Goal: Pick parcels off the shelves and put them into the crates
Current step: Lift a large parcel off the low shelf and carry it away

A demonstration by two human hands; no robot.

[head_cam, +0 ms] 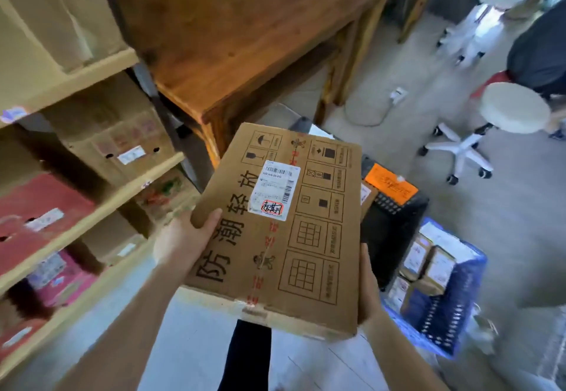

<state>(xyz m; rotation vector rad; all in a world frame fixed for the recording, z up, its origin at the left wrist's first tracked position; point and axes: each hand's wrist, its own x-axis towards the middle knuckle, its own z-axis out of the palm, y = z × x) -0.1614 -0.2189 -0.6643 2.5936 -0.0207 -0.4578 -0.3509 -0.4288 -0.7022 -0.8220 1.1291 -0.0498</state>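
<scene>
Box (275, 231): being held between both hands, above the crates (441, 308).
Left hand (180, 240): gripping its left edge.
Right hand (369, 286): clasping its right edge.

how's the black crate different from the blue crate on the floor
The black crate is dark and shows an orange parcel at its top; the blue crate is bright blue and holds several small white-labelled boxes. The black crate sits farther from the person and is partly hidden behind the held cardboard box; the blue crate sits nearer and is mostly visible. Both have perforated walls and stand side by side on the floor.
</scene>
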